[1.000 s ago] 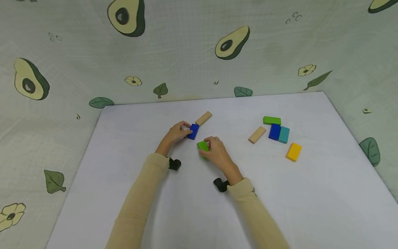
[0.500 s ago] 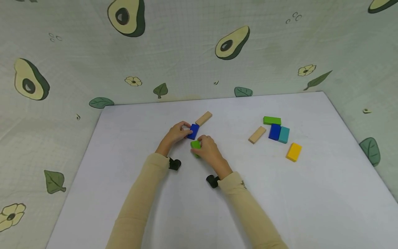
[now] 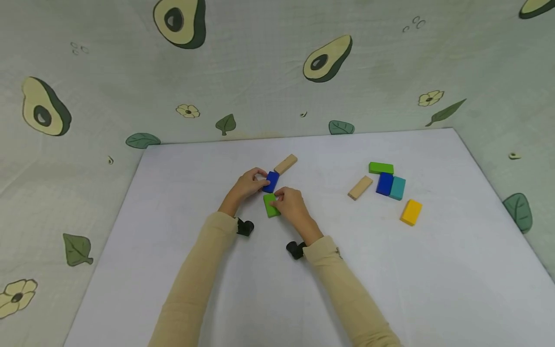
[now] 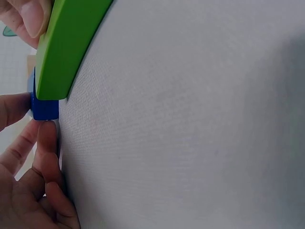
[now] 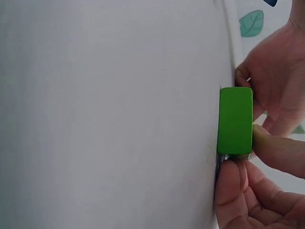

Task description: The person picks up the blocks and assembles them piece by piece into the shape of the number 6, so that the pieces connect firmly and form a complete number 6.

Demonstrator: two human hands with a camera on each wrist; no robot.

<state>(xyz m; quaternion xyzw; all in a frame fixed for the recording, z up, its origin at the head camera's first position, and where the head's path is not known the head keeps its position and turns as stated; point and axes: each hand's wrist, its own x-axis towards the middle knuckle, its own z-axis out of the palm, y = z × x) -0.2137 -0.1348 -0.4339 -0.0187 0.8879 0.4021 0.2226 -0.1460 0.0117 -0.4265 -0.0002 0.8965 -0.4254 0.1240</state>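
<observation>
Blue block [image 3: 270,182] first, working from the left: it lies on the table [image 3: 251,299] at the fingertips of the left hand [image 3: 247,186], which pinches it between thumb and fingers from its left side. A wooden block [image 3: 285,164] meets its far end at a slant, so a light, steady hold would serve best here; a shove would probably upset that angle. Just on the near side of the blue one is the green block [image 3: 271,206], flat on its broad side and turned the other way; whether the two touch, I cannot tell. The right hand [image 3: 293,208] reaches it from the right, thumb on the upper face and fingertips along the near side in a pinch. To do this well, I would slide it in small nudges, keeping it flat, and ease the fingers away evenly so the placement survives. Well apart on the right are a second wooden block [image 3: 360,188], a second green block [image 3: 381,168], a second blue block [image 3: 384,184] beside a teal block [image 3: 397,188], and a yellow block [image 3: 411,212].
</observation>
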